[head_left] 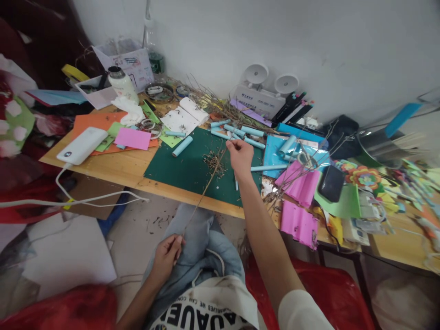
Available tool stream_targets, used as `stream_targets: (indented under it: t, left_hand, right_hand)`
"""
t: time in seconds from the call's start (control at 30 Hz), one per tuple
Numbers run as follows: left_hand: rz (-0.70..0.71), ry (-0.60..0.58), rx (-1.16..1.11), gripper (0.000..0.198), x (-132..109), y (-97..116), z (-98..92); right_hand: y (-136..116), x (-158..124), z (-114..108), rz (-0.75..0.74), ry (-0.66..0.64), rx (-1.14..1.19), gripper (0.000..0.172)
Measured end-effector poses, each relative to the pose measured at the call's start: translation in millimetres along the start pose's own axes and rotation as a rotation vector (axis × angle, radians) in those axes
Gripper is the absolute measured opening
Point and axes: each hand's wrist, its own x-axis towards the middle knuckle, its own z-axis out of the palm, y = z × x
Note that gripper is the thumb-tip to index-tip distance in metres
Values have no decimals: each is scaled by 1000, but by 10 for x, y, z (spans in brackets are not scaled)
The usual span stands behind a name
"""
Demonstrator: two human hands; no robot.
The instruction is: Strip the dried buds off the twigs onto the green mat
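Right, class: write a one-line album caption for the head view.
Left hand and right hand hold a thin twig by its ends, crossing the edge of the green cutting mat.

White lettered shirt [206,308]; pale blue jeans [201,240]

Wall [309,36]: plain, pale grey-white, 11 to 2 o'clock, evenly lit, with no hard shadows.
Table [113,167]: light wood, set against the wall, running 9 to 4 o'clock.
Dark leg [360,279]: 4 o'clock.
Floor [137,229]: pale, strewn with dark crumbs, 7 o'clock.
Dark wooden furniture [44,32]: 10 o'clock corner.
Twin-lamp unit [261,94]: white, at the wall, 12 o'clock.
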Motion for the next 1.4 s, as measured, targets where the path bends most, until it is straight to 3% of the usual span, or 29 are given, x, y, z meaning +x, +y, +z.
stream_targets:
  t: [0.2, 0.37, 0.47, 0.63, 0.73, 0.87, 1.0, 1.2, 1.4]
  left_hand:
    - [-3, 1, -8, 51, 6, -40, 4]
    - [-16, 1, -25, 52, -2, -38, -12]
    - [-10, 12, -36, 52, 7, -36, -13]
    - [-19, 12, -58, 52, 5, -29, -8]
    - [-19, 6, -60, 52, -2, -20, -7]
    - [-20, 6, -67, 52, 6, -17, -1]
    - [-16, 5, -40, 51, 19, -28, 6]
    - [-12, -4, -34, 50, 6, -36, 5]
    - [-14, -5, -18, 48, 8, -50, -13]
  right_hand:
    - [14, 257, 45, 4, 84, 144, 34]
    - [-33, 465, -113, -88, 180, 140, 35]
    - [-2, 343, -214, -91, 121, 44, 34]
    - [167, -118, -276, 21, -105, -122, 23]
    - [152, -269, -314, -4, -197, -138, 19]
    - [-113, -249, -373, -120, -145, -197, 25]
    - [-340, -146, -290, -139, -111, -142, 31]
    - [-242, -18, -34, 12, -149, 117, 31]
    - [-192, 41, -3, 69, -237, 291, 37]
